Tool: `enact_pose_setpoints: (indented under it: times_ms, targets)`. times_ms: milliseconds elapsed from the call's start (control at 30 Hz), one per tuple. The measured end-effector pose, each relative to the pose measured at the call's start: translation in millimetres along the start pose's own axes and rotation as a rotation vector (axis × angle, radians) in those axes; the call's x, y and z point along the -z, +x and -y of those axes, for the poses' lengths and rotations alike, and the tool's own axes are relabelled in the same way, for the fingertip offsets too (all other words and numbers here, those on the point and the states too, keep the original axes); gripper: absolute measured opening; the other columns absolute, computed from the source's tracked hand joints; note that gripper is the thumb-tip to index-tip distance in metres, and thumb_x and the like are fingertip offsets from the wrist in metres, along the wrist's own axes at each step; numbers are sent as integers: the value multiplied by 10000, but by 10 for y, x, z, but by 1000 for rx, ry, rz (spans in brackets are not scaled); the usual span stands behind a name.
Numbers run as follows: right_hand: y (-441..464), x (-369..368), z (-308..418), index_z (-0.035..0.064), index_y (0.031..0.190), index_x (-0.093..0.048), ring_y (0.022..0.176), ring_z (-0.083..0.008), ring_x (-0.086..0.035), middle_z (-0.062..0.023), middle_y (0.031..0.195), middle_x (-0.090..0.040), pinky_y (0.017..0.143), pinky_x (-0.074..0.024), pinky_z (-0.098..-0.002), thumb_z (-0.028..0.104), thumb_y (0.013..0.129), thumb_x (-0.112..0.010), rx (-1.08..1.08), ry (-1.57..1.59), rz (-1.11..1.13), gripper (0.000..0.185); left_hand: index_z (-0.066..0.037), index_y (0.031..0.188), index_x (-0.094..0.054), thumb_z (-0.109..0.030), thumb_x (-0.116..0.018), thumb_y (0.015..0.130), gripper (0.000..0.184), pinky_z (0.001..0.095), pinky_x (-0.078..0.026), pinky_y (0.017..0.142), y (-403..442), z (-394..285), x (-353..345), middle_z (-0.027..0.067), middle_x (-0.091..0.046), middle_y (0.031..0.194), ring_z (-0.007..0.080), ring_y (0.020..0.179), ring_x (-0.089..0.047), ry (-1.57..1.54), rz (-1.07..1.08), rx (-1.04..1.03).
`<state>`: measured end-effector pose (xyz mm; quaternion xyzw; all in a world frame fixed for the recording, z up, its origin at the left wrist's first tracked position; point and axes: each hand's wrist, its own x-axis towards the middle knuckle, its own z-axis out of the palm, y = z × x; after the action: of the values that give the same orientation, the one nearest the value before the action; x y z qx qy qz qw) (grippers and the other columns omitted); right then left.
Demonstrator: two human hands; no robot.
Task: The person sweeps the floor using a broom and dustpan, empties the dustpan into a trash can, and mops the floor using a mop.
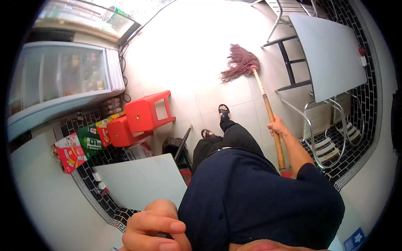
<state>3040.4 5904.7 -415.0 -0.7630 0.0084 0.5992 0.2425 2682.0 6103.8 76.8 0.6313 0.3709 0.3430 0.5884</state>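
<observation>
A mop (pixel 268 106) slants down across the right of the view, its wooden handle held in my right hand (pixel 278 125), with the fingers wrapped round it. The dark reddish strands of the mop head (pixel 239 62) lie spread on the tiled floor, out in front of my feet. Close to the camera at the bottom, my left hand (pixel 155 228) is raised with its fingers curled in. Nothing shows between those fingers, and part of the hand is cut off by the frame edge.
Red plastic stools (pixel 144 113) stand left of my feet, by a glass-door fridge (pixel 63 77). A pale table (pixel 140 178) is at my near left. On the right are another table (pixel 331 56) and metal-framed chairs (pixel 324 150). Pale floor tiles (pixel 180 71) stretch ahead.
</observation>
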Motion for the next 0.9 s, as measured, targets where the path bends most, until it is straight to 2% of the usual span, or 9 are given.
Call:
enact_pose_setpoints:
  times_ms: [133, 267, 333, 367, 433, 533, 667, 733, 900]
  targets:
    - [63, -172, 336, 86, 1375, -427, 499, -181, -582, -90, 730, -558, 392, -497, -344, -35, 839, -641, 56, -223, 31, 589, -402, 1499, -404, -284, -453, 1065, 452, 486, -491, 766, 136, 100, 29, -29, -529, 1350, 307, 1089, -521, 249, -168, -86]
    - [-61, -799, 790, 43, 1371, -405, 487, -188, -584, -115, 760, -558, 378, -492, -355, -37, 818, -638, 142, -440, 118, 605, -426, 1539, -329, -178, -492, 1038, 582, 478, -502, 765, 154, 239, 453, -38, -501, 1377, 298, 1095, -519, 69, -153, -113]
    - [-181, -1231, 1183, 29, 1364, -412, 623, -277, -666, -181, 833, -625, 522, -565, -423, 14, 814, -656, 141, -567, 172, 602, -429, 1543, -324, -176, -490, 1037, 590, 477, -504, 766, 160, 298, 605, -39, -502, 1376, 293, 1098, -518, 38, -170, -99]
    - [-77, -1410, 1274, 29, 1364, -412, 623, -277, -666, -181, 833, -625, 522, -565, -423, 14, 814, -656, 148, -587, 175, 602, -428, 1550, -314, -192, -483, 1040, 587, 478, -506, 769, 180, 357, 648, -38, -497, 1381, 288, 1100, -516, 71, -230, -170]
    - [307, -1771, 1401, 32, 1360, -420, 857, -373, -697, -254, 964, -675, 759, -580, -465, 83, 819, -656, 325, -943, 225, 592, -428, 1556, -303, -208, -477, 1043, 585, 479, -508, 772, 173, 461, 823, -38, -491, 1386, 284, 1102, -514, 104, -312, -249]
    - [637, -2390, 1774, 50, 1417, -439, 832, -364, -714, -270, 1017, -684, 735, -582, -442, 100, 771, -691, 468, -1096, 258, 695, -418, 1566, -291, -231, -466, 1046, 580, 478, -512, 774, 156, 506, 1138, -43, -479, 1395, 270, 1109, -507, 82, -340, -382]
    - [907, -3583, 2418, 7, 1308, -521, 993, -408, -684, -273, 1028, -688, 853, -547, -463, 142, 738, -696, 514, -1320, 413, 611, -408, 1568, -291, -248, -455, 1048, 569, 476, -517, 768, 281, 473, 1654, -48, -476, 1396, 260, 1080, -502, 145, -431, -417]
    - [1011, -4059, 2639, -12, 1239, -539, 902, -388, -711, -270, 974, -691, 773, -576, -452, 114, 750, -676, 610, -1346, 433, 523, -406, 1568, -293, -266, -447, 1051, 557, 475, -517, 765, 348, 480, 1772, -47, -481, 1391, 260, 1070, -500, 196, -443, -422]
    - [1056, -5243, 3238, -4, 1085, -538, 557, -256, -667, -183, 788, -663, 460, -550, -384, 70, 812, -677, 462, -1157, 504, 315, -364, 1583, -271, -308, -417, 1061, 545, 498, -525, 760, 739, 578, 2315, -19, -477, 1397, 271, 1040, -505, 226, -405, -341]
